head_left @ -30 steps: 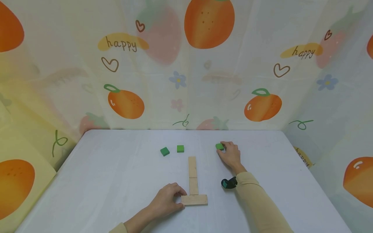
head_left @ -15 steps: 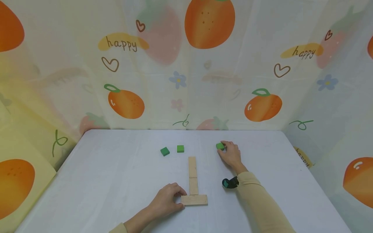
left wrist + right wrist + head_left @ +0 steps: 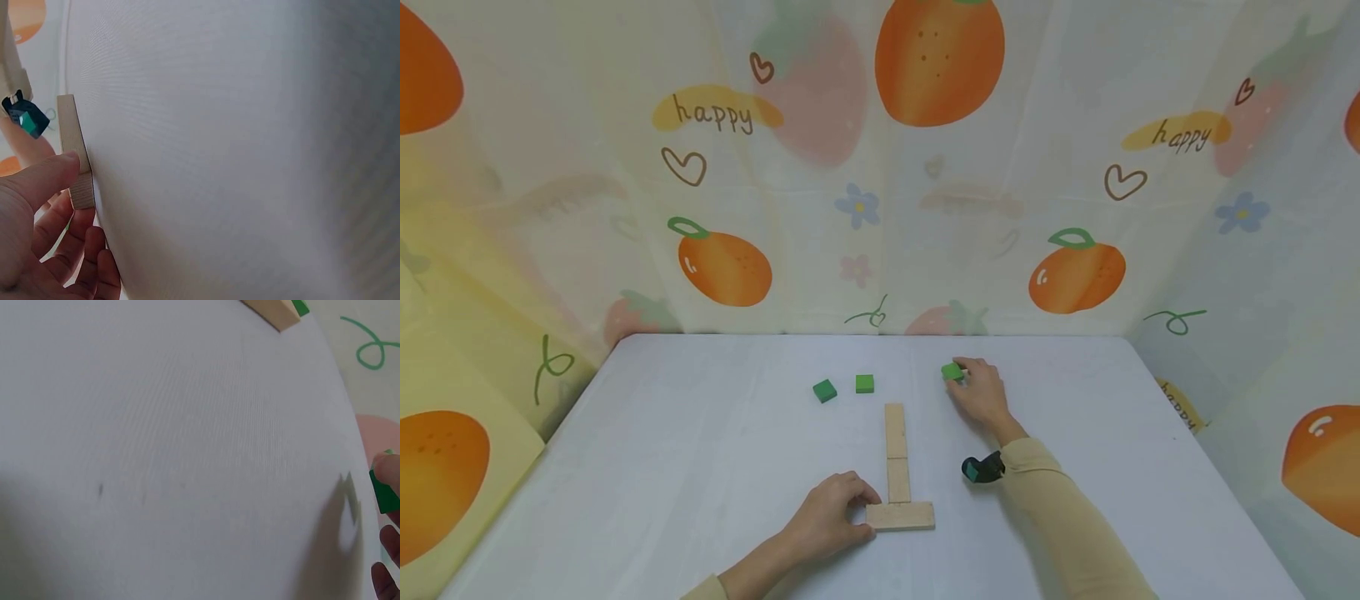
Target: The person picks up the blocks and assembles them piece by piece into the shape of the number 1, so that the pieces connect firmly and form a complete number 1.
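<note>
My left hand (image 3: 829,518) pinches the left end of a plain wooden block (image 3: 900,516) that lies crosswise on the table. In the left wrist view, the thumb (image 3: 53,175) presses one side of that wooden block (image 3: 72,134), with fingertips at its other side. Two more wooden blocks, a near one (image 3: 898,481) and a far one (image 3: 895,431), run end to end away from its middle. Farther off to the right, my right hand (image 3: 985,393) pinches a green block (image 3: 952,372) between thumb and fingers. That green block (image 3: 385,492) appears at the right wrist view's edge, partly covered by a fingertip.
A dark green block (image 3: 824,391) and a lighter green block (image 3: 865,383) lie left of the wooden column's far end. The white table (image 3: 700,450) meets a fruit-printed curtain (image 3: 820,250) at its back edge. A black wrist camera (image 3: 982,468) hangs by the right sleeve.
My right hand has carried the green block a little to the left and slightly away from me. The left hand and the wooden blocks have stayed in place.
</note>
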### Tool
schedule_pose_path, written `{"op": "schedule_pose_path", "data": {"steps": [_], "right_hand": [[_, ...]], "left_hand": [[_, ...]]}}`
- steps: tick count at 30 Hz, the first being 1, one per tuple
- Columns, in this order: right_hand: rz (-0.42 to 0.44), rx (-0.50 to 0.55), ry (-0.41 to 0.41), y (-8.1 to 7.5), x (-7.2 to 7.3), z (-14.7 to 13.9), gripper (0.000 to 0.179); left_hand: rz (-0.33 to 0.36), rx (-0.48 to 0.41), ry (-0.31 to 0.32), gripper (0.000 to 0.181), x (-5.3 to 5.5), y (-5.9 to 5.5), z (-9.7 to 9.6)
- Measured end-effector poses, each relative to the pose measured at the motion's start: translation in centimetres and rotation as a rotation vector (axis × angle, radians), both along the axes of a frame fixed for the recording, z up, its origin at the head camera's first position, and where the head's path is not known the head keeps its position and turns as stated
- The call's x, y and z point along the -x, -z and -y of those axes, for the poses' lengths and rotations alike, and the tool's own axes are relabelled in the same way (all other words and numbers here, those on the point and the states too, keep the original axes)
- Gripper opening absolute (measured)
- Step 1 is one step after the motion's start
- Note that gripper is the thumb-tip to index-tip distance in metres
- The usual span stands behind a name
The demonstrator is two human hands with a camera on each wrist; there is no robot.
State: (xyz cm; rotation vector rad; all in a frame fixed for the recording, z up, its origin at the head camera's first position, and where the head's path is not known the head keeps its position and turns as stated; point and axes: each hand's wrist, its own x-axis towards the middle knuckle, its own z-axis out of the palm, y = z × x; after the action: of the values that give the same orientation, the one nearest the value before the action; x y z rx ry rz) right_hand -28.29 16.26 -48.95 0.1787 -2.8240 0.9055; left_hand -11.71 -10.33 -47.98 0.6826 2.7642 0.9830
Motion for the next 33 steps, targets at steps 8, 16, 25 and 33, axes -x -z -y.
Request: {"op": "schedule_pose_path", "data": {"steps": [8,16,25,33], "right_hand": [[-0.005,0.006,-0.034,-0.4,0.0,1.1,0.043],[0.002,0.014,-0.063,-0.9,-0.2,2.5,0.045],[-0.01,0.023,-0.119,-0.8,-0.2,3.9,0.042],[0.008,0.025,-0.133,-0.5,-0.2,4.7,0.043]], "left_hand": [[-0.005,-0.004,0.0,0.028,-0.1,-0.1,0.0],[-0.002,-0.004,0.002,0.027,-0.1,-0.3,0.1],[0.003,-0.01,0.0,0.027,-0.1,-0.2,0.1],[-0.002,-0.011,0.008,0.027,-0.1,-0.2,0.1]]}}
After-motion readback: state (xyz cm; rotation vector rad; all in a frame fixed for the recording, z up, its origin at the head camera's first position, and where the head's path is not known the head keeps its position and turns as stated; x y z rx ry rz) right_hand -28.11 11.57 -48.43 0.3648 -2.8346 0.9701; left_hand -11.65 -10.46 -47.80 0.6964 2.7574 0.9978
